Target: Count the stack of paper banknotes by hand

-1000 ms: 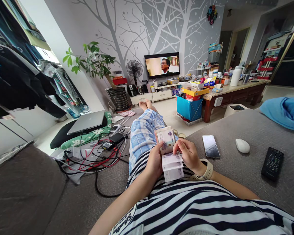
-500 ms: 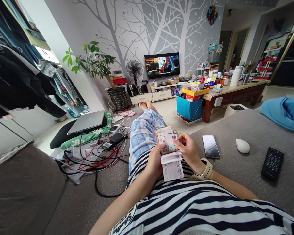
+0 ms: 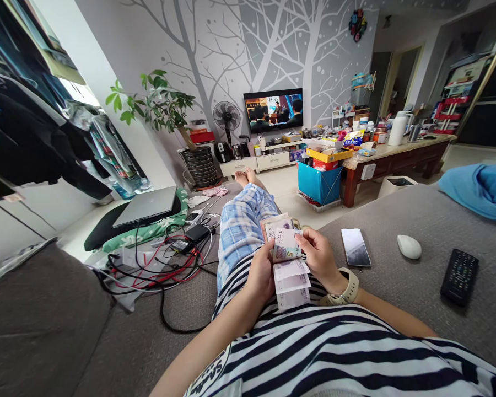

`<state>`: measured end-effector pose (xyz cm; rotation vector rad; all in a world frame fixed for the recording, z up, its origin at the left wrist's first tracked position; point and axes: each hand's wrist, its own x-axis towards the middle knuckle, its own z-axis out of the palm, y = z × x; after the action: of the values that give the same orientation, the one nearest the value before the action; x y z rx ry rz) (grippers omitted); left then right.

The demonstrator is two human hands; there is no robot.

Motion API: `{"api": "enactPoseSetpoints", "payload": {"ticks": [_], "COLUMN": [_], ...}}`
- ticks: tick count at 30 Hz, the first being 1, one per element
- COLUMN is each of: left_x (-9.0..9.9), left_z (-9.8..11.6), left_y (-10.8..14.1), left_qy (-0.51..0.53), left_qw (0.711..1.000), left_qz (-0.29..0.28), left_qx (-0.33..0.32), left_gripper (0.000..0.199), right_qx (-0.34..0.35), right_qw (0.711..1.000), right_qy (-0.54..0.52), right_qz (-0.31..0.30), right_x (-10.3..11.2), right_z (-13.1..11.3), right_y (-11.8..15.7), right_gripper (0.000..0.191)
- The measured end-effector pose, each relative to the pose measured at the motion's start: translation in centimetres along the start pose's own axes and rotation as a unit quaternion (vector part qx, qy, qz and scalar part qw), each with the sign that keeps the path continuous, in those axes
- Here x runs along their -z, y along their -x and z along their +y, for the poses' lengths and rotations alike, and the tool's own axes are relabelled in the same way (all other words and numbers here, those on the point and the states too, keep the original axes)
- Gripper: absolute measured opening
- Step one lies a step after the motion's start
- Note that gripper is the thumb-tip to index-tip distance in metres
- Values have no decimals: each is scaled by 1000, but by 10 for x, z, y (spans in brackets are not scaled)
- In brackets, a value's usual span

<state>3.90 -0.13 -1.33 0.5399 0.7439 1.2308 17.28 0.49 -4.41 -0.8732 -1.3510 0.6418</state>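
The grey sofa (image 3: 397, 286) carries everything near the grip. Just right of the hands, a dark phone (image 3: 356, 247) lies flat on its seat. Further right sits a white mouse (image 3: 409, 246), and beyond it, well apart from the hands, a black remote (image 3: 459, 276). A blue blanket (image 3: 481, 189) is bunched at the far right, behind these.

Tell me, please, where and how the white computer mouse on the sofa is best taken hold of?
Grip the mouse across its two long sides, fingers coming straight down from above. It lies flat on the sofa cushion, domed top up, apart from the phone and remote.
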Motion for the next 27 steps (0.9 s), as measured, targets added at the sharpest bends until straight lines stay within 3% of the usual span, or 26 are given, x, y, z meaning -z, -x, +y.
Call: {"api": "enactPoseSetpoints", "payload": {"ticks": [7, 16, 27], "left_x": [0, 2, 0], "left_z": [0, -2, 1], "left_y": [-1, -3, 2], "left_qy": [-6, -6, -31], "left_qw": [1000, 1000, 999], "left_qz": [12, -19, -17], "left_qx": [-14, -8, -7], "left_gripper": [24, 25, 27], "right_qx": [25, 10, 11], "right_qw": [1000, 1000, 1000], "right_qy": [-3, -24, -5], "right_qz": [-12, -12, -13], "right_x": [1, -1, 1], "right_z": [-11, -11, -12], "right_y": [4, 4, 4], "right_gripper": [36, 26, 31]}}
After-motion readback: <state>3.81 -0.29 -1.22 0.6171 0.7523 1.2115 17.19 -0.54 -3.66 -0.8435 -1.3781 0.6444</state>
